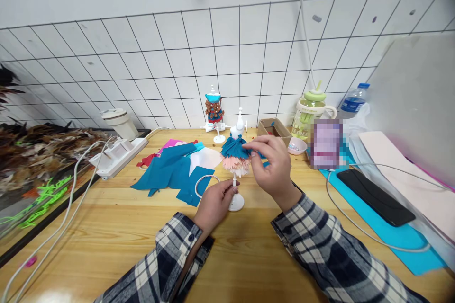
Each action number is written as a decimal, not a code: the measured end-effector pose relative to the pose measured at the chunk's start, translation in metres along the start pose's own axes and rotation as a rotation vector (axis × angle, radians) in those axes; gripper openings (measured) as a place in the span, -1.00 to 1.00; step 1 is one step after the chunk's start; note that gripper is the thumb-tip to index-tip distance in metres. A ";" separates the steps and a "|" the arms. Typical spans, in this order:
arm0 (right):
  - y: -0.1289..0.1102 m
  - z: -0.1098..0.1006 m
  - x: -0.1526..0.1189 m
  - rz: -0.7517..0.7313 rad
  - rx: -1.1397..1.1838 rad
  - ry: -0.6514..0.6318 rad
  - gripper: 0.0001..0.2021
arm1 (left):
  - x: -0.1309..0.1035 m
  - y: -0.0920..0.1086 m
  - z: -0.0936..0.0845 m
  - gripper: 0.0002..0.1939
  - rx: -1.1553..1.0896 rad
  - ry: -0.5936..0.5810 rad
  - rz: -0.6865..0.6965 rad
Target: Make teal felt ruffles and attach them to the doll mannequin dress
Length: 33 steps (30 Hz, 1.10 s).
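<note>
A small white dress form [237, 130] stands upright on a round white base [236, 202] in the middle of the wooden table. It wears a layered skirt [234, 149], teal on top with pale pink and cream below. My left hand [216, 202] is closed around the thin stand just above the base. At the skirt's right side, my right hand [272, 165] pinches the edge of the teal layer between thumb and index finger. Teal fabric pieces [170, 168] lie left of the form, with a white ring [199, 184] beside my left hand.
Behind stands a second dressed form [213, 109]. A cardboard box [273, 129], a pink dish [297, 146], a green-lidded bottle [308, 116] and a phone [326, 144] are at right. A power strip [119, 157], cables and feathers [46, 151] lie left.
</note>
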State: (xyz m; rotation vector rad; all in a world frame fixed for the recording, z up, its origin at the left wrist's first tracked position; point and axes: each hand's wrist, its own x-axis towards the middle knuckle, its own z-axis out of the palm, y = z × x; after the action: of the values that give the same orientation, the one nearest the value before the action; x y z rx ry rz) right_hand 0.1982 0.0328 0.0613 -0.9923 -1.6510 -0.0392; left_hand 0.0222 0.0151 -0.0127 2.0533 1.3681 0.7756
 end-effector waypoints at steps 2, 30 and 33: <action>-0.004 0.001 -0.002 -0.052 -0.021 -0.068 -0.72 | 0.000 0.000 0.000 -0.72 -0.005 -0.003 0.011; 0.048 0.001 -0.071 0.134 -0.085 -0.049 -0.70 | 0.032 -0.037 0.002 -0.64 0.177 0.088 -0.011; 0.063 -0.008 -0.070 0.209 -0.111 0.008 -0.76 | 0.045 -0.039 0.006 -0.65 0.222 0.093 0.007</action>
State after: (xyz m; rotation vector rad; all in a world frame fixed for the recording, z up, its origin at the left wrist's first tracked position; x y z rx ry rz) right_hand 0.2425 0.0288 -0.0220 -1.2434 -1.5434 0.0047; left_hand 0.0169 0.0697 -0.0377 2.2151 1.5604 0.7594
